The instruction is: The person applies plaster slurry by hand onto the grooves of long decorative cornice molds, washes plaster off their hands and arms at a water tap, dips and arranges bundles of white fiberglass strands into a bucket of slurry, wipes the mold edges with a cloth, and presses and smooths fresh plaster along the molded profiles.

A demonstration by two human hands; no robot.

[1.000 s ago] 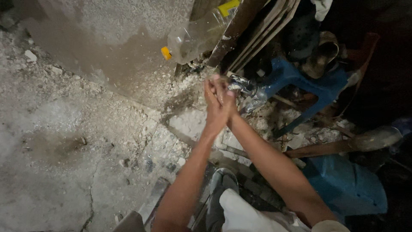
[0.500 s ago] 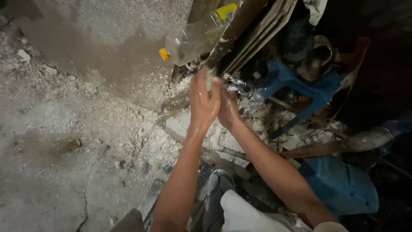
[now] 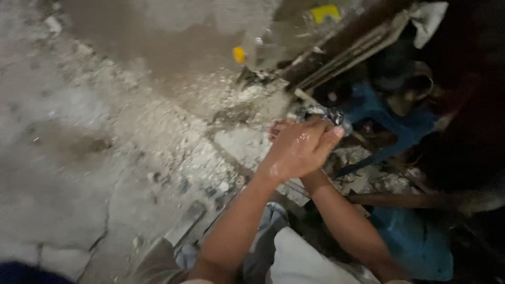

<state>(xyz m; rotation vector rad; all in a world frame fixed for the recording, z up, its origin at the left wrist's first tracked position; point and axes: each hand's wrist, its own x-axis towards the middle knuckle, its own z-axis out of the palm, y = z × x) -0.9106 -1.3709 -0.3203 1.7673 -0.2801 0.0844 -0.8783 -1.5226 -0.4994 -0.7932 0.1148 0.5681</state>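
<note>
Cracked grey concrete floor (image 3: 79, 173) below; the wet left hand (image 3: 300, 150) lies fingers-closed over the right hand (image 3: 279, 129), rubbing together; right-hand grip can't be told.

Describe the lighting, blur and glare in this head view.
Head view: dim light overall, with the right side falling into near-black shadow; motion blur smears the cracked concrete floor and the yellow-capped plastic bottle; wet glare shines on the left hand, which covers most of the right hand.
</note>
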